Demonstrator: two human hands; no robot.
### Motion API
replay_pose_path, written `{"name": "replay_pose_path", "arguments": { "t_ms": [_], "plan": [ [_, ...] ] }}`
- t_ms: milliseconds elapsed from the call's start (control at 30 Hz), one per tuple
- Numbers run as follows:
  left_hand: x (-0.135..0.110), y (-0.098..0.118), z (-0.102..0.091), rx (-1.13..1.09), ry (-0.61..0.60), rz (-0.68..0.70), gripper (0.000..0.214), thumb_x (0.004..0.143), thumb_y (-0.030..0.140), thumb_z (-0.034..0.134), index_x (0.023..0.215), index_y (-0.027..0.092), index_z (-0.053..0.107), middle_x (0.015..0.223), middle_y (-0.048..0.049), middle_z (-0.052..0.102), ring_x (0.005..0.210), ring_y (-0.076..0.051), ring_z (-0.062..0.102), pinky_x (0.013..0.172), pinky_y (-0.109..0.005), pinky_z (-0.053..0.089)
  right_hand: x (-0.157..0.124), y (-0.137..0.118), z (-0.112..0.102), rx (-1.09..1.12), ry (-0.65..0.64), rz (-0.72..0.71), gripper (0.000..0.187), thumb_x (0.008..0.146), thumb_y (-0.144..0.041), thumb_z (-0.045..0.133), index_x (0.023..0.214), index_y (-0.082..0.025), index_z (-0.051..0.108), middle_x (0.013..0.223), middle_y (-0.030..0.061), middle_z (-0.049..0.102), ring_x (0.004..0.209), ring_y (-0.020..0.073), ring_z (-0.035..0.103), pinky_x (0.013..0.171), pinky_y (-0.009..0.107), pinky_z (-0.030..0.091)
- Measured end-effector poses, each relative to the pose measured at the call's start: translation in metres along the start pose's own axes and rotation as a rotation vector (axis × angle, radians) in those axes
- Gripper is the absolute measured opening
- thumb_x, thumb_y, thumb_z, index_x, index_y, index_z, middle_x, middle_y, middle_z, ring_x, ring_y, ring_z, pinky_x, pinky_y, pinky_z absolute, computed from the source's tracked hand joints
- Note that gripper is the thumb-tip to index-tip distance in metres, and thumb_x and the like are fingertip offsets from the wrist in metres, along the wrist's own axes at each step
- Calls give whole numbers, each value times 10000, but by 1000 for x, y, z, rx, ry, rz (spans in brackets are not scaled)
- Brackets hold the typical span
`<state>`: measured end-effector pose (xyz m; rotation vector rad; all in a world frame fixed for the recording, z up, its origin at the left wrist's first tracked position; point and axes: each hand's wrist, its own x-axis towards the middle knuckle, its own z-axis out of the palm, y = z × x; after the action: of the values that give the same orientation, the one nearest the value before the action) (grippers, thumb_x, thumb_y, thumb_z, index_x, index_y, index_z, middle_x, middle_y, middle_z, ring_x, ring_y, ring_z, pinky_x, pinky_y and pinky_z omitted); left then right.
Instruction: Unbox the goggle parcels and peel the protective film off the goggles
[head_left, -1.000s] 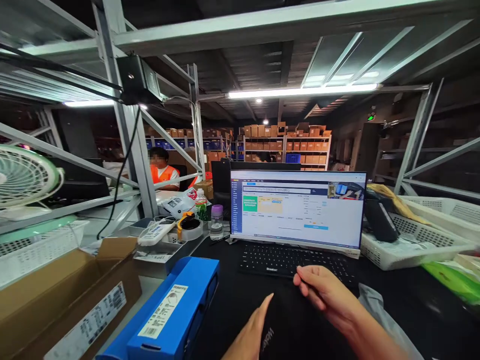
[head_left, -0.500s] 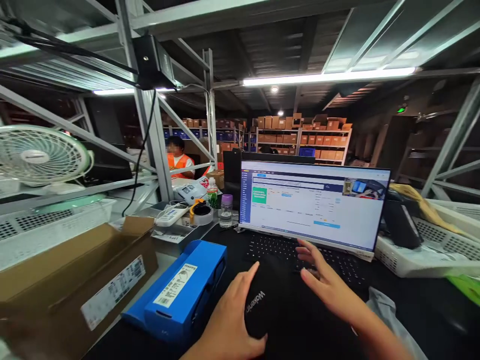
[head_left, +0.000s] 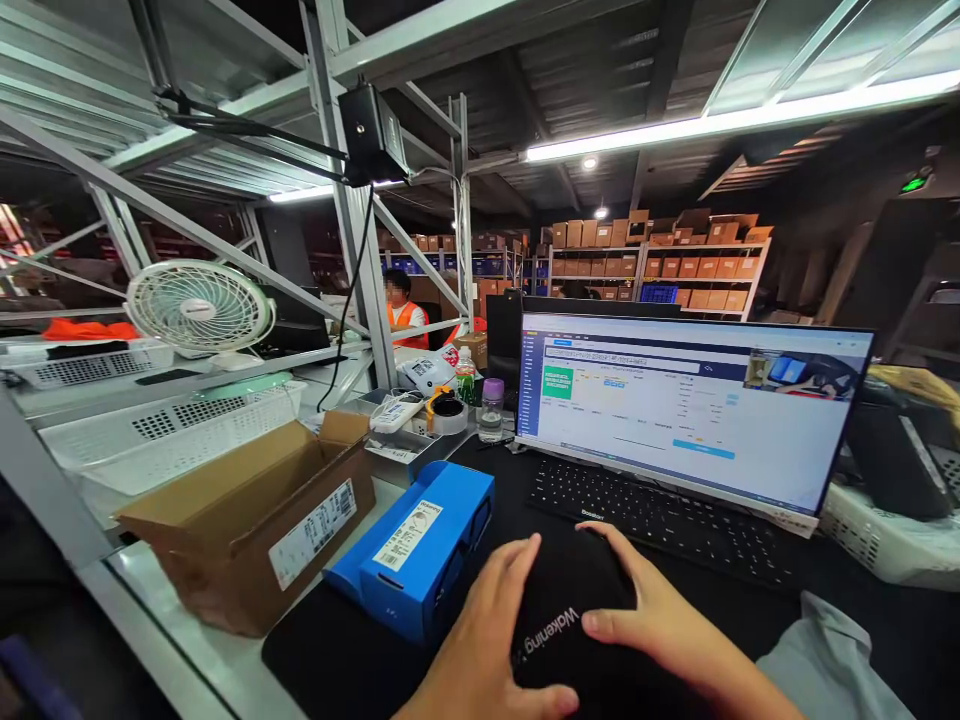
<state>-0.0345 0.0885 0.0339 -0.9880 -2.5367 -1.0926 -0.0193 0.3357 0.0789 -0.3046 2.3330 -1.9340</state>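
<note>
A rounded black case (head_left: pixel 574 575) with white lettering "Wakening" lies in front of me, between my two hands. My left hand (head_left: pixel 491 630) curves around its left side, the thumb stretched along the near edge. On the other side, my right hand (head_left: pixel 645 610) grips it, with fingers over the far right edge and the thumb on top beside the lettering. The case's near part blends into the dark surface. Left of it lies a blue box (head_left: pixel 420 550) with a white label. Behind it is a black keyboard (head_left: pixel 645 510).
An open cardboard box (head_left: pixel 255 530) stands at the left. A monitor (head_left: pixel 690 410) rises behind the keyboard, with a purple-capped bottle (head_left: pixel 491 410) beside it. Grey plastic wrapping (head_left: pixel 832 650) lies at the right. Farther back are a fan (head_left: pixel 200 308) and a person in an orange vest (head_left: pixel 405 318).
My right hand has come from above the keyboard onto the black case. My left hand stays at the case's left side. The view has turned left.
</note>
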Motion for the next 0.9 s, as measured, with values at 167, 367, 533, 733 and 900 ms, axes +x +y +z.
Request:
{"name": "replay_pose_path", "arguments": {
  "t_ms": [167,367,533,733,900],
  "plan": [
    [-48,-68,-43,-280,828,-726,836,733,609,576,1431,193,381,1478,-159,456,1346,-357,483,1171,-477,355,3,-2,-26,197,164,119,987,603,-468,858,1437,-232,385,1276,106,643,1122,314,634,1002,424,481],
    [-58,-96,-74,-452,713,-1019,732,893,608,368,1524,246,288,1468,-194,474,1026,-323,703,928,-521,532,2,0,-40,402,186,135,763,702,-532,766,1363,-246,515,1202,115,694,1041,325,672,835,417,542],
    [-34,-88,-85,-450,603,-1022,623,915,674,365,1445,349,397,1462,-127,512,1011,-282,697,858,-438,543,1,1,-35,405,117,128,827,709,-474,793,1425,-253,442,1236,110,680,1074,321,669,859,429,544],
    [-8,-104,-105,-369,567,-1053,532,870,517,462,1342,275,427,1226,-125,659,901,-264,687,690,-366,542,-2,-4,-35,377,93,106,943,629,-474,844,1440,-243,423,1322,137,635,1132,335,644,901,433,541],
    [-1,-100,-106,-323,487,-912,471,752,552,610,1075,209,625,997,-103,722,922,-306,683,796,-427,557,-2,-5,-35,329,49,104,914,632,-486,844,1422,-252,447,1332,133,633,1124,337,649,873,422,552]
  ]
}}
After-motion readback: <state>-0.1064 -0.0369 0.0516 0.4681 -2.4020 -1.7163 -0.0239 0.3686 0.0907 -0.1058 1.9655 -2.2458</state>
